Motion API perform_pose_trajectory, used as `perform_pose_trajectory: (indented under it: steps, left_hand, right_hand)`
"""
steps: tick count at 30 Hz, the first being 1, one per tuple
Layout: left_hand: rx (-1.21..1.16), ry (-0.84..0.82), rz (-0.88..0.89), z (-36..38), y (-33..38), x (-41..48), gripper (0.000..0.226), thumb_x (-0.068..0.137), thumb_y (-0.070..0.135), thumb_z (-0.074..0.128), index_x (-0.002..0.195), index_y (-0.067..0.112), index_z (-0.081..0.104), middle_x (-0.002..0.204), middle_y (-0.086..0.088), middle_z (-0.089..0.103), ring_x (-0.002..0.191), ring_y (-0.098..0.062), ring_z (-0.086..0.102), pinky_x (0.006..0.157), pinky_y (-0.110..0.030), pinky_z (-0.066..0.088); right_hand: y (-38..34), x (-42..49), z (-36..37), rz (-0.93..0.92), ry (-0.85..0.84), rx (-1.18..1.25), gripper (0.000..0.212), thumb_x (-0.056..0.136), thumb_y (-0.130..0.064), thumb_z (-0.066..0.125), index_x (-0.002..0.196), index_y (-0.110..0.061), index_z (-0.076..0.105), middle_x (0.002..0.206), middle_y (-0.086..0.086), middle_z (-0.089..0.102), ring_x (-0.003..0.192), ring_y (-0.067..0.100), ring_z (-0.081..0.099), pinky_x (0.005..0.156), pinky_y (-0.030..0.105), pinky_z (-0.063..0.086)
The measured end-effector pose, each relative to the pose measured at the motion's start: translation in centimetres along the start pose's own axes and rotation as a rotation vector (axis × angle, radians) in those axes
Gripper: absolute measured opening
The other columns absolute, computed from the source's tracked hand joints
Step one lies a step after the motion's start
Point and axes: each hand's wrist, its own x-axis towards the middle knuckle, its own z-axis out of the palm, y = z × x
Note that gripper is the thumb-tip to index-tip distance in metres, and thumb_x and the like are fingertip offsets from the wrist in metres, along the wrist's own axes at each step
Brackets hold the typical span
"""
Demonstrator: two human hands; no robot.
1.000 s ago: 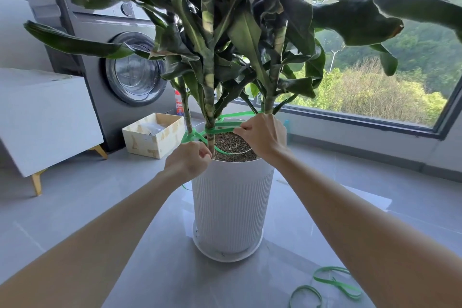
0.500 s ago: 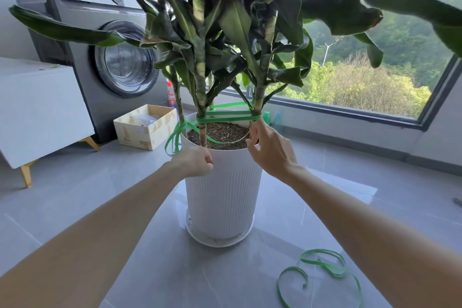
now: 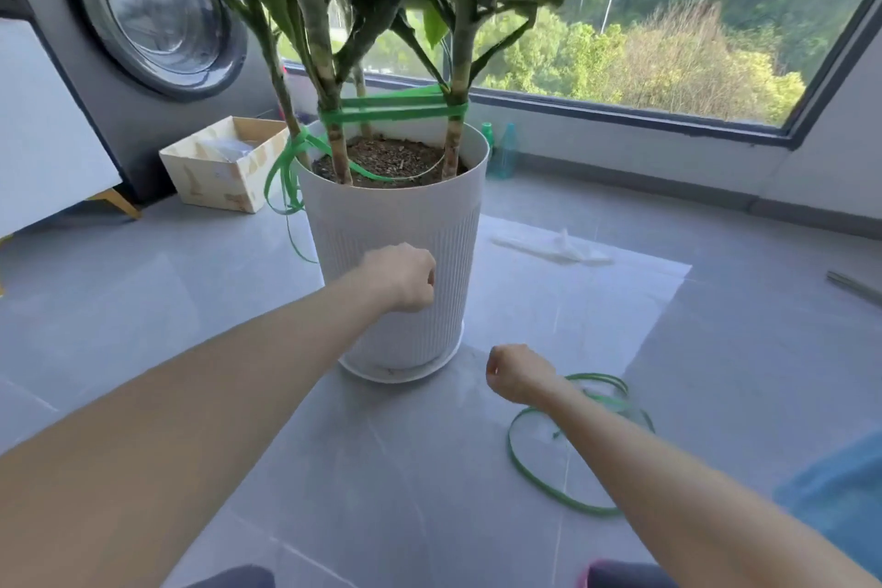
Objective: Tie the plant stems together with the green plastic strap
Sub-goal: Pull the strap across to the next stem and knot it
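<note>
My left hand (image 3: pixel 401 277) is curled into an empty fist in front of the white pot's (image 3: pixel 396 224) ribbed wall. My right hand (image 3: pixel 518 372), also an empty fist, hovers over open floor (image 3: pixel 405 468) just right of the saucer (image 3: pixel 405 376). The green plastic strap (image 3: pixel 396 110) wraps the plant stems (image 3: pixel 334 143) just above the rim, its tail hanging over the left edge; a loose strap loop (image 3: pixel 530 468) lies beneath my right forearm.
</note>
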Motion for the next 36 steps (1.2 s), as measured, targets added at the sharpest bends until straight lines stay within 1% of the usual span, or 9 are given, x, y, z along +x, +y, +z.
perform_pose_trajectory:
  steps: [7,9,12,17,20,22,27,30,36]
  left_hand:
    - [0.078,-0.067,0.057,3.1,2.4,0.4,0.029,0.092,0.018,0.044,0.113,0.020,0.062,0.119,-0.002,0.061,0.107,-0.027,0.057,0.074,-0.027,0.039]
    - [0.111,-0.082,0.074,3.6,2.6,0.5,0.028,0.091,0.017,0.043,0.111,0.019,0.063,0.116,-0.003,0.062,0.104,-0.027,0.058,0.074,-0.027,0.041]
    - [0.137,-0.108,0.083,4.1,2.6,0.8,0.028,0.091,0.018,0.044,0.111,0.018,0.063,0.116,-0.003,0.062,0.104,-0.027,0.058,0.074,-0.026,0.040]
    - [0.146,-0.103,0.080,4.0,2.7,1.0,0.027,0.091,0.018,0.044,0.110,0.018,0.063,0.117,-0.003,0.062,0.104,-0.027,0.059,0.073,-0.028,0.040]
    - [0.141,-0.101,0.074,3.6,2.6,0.7,0.028,0.091,0.019,0.044,0.111,0.018,0.064,0.118,-0.003,0.062,0.104,-0.026,0.058,0.073,-0.026,0.038]
    - [0.132,-0.101,0.063,2.8,2.3,0.4,0.028,0.092,0.020,0.044,0.113,0.019,0.063,0.119,-0.003,0.061,0.106,-0.026,0.058,0.074,-0.026,0.038]
    - [0.074,-0.136,0.046,-0.2,1.2,-0.9,0.032,0.094,0.024,0.045,0.124,0.023,0.055,0.127,0.000,0.056,0.117,-0.024,0.052,0.087,-0.030,0.043]
    - [0.022,-0.147,0.045,-2.3,0.9,-1.5,0.042,0.093,0.026,0.049,0.135,0.019,0.045,0.135,-0.003,0.050,0.124,-0.024,0.047,0.101,-0.038,0.041]
    - [-0.039,-0.077,-0.065,-5.5,0.7,-4.3,0.051,0.089,0.026,0.055,0.137,0.014,0.041,0.137,-0.004,0.048,0.126,-0.024,0.046,0.103,-0.039,0.041]
  right_hand:
    - [2.1,-0.4,6.2,0.081,-0.487,-0.132,0.023,0.088,-0.022,0.046,0.101,-0.012,0.062,0.110,0.010,0.060,0.096,0.025,0.054,0.081,0.025,0.040]
    - [2.5,-0.6,7.3,0.123,-0.517,-0.131,0.023,0.087,-0.026,0.049,0.099,-0.010,0.060,0.115,0.013,0.057,0.103,0.027,0.056,0.086,0.030,0.042]
    - [3.0,-0.8,9.0,0.172,-0.542,-0.083,0.039,0.089,-0.021,0.045,0.125,-0.007,0.054,0.135,0.012,0.052,0.123,0.026,0.052,0.094,0.030,0.041]
    - [3.3,-1.2,9.6,0.229,-0.435,-0.022,0.036,0.094,-0.013,0.041,0.127,-0.002,0.051,0.134,0.014,0.052,0.126,0.027,0.050,0.098,0.029,0.041]
    - [2.8,-1.0,7.8,0.197,-0.361,-0.013,0.015,0.091,-0.008,0.043,0.078,-0.004,0.051,0.111,0.019,0.058,0.116,0.029,0.056,0.081,0.031,0.046]
    - [2.0,-0.5,5.4,0.188,-0.260,0.027,0.026,0.088,-0.004,0.046,0.063,-0.006,0.040,0.100,0.022,0.057,0.105,0.030,0.060,0.073,0.032,0.045]
    - [-0.5,-0.1,-3.6,0.083,-0.083,0.205,0.022,0.079,-0.007,0.063,0.097,0.000,0.073,0.091,0.015,0.071,0.079,0.018,0.067,0.070,0.026,0.052]
    - [-2.7,-1.6,-9.1,-0.040,-0.142,0.333,0.019,0.076,-0.002,0.068,0.093,-0.008,0.076,0.066,0.002,0.065,0.063,0.010,0.057,0.063,0.021,0.051]
    - [-7.4,-6.1,-18.2,-0.208,-0.125,0.408,0.023,0.085,0.004,0.058,0.096,-0.011,0.072,0.074,-0.004,0.063,0.065,0.006,0.057,0.069,0.023,0.053]
